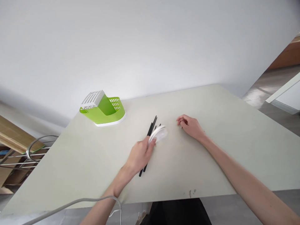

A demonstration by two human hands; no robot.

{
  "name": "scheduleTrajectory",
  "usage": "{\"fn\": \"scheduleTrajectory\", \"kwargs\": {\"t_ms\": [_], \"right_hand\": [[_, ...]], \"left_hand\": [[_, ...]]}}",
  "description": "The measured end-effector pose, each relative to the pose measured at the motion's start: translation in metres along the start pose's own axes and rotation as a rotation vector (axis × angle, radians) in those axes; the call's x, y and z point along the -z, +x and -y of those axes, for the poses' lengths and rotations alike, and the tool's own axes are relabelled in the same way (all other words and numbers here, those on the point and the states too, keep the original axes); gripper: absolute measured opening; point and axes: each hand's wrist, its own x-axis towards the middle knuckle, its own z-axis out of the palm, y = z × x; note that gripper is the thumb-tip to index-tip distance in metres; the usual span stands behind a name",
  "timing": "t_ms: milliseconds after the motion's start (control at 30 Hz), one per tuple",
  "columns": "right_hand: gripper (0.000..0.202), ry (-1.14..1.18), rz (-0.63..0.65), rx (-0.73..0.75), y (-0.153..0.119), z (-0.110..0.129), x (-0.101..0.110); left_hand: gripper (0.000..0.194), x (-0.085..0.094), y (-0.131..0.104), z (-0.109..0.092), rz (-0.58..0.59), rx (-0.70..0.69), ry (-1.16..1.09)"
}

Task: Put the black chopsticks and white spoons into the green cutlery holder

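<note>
In the head view, my left hand (140,153) is closed around the near edge of a white, rounded, shallow thing (160,133). Motion blurs it, so I cannot tell its exact kind. Beneath that hand, several black chopsticks (142,172) lie lengthwise on the table, their middles hidden by the hand and the white thing. To the right, my right hand (190,125) rests at the tabletop with its fingers curled in, and nothing shows in them. A green and white plastic cutlery holder (100,114) with a slotted white top stands at the back left, apart from both hands.
The pale table (201,162) has its back edge along a white wall (150,47). A grey cable (86,200) crosses over my left forearm. A metal rack (30,154) with a wooden board (18,134) is beyond the left edge.
</note>
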Motion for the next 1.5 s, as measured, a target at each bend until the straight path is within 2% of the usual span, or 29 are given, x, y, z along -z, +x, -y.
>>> {"fn": "scheduleTrajectory", "kwargs": {"t_ms": [133,267,433,600,733,867,1033,1200,1300,1400,1500], "right_hand": [[0.024,0.104,-0.055,-0.012,0.003,-0.002,0.0],[0.022,0.181,-0.122,-0.009,0.006,-0.005,0.0],[0.022,0.233,-0.171,-0.001,0.01,-0.008,0.001],[0.021,0.253,-0.165,0.009,0.011,-0.01,0.0],[0.02,0.26,-0.167,0.014,0.012,-0.012,-0.001],[0.02,0.262,-0.16,0.017,0.011,-0.013,0.0],[0.018,0.269,-0.154,0.018,0.011,-0.013,0.0],[0.02,0.26,-0.152,-0.003,0.01,-0.011,0.001],[0.021,0.251,-0.146,-0.024,0.01,-0.01,0.002],[0.022,0.252,-0.143,-0.032,0.008,-0.009,0.003],[0.023,0.252,-0.14,-0.04,0.008,-0.007,0.003]], "left_hand": [[0.038,-0.025,0.014,-0.021,0.075,-0.026,0.091],[0.038,-0.04,0.023,-0.032,0.096,-0.027,0.147],[0.034,-0.047,0.026,-0.042,0.088,-0.007,0.246],[0.024,-0.052,0.026,-0.054,0.095,-0.017,0.371],[0.024,-0.059,0.026,-0.062,0.098,-0.025,0.502],[0.029,-0.068,0.025,-0.065,0.075,-0.043,0.568],[0.025,-0.071,0.025,-0.063,0.006,-0.125,0.562],[0.038,-0.064,0.018,-0.058,-0.05,-0.181,0.613],[0.046,-0.052,0.015,-0.048,-0.122,-0.265,0.57],[0.047,-0.024,0.022,-0.03,-0.275,-0.341,0.504],[0.052,0.022,0.038,-0.003,-0.487,-0.312,0.518]]}}
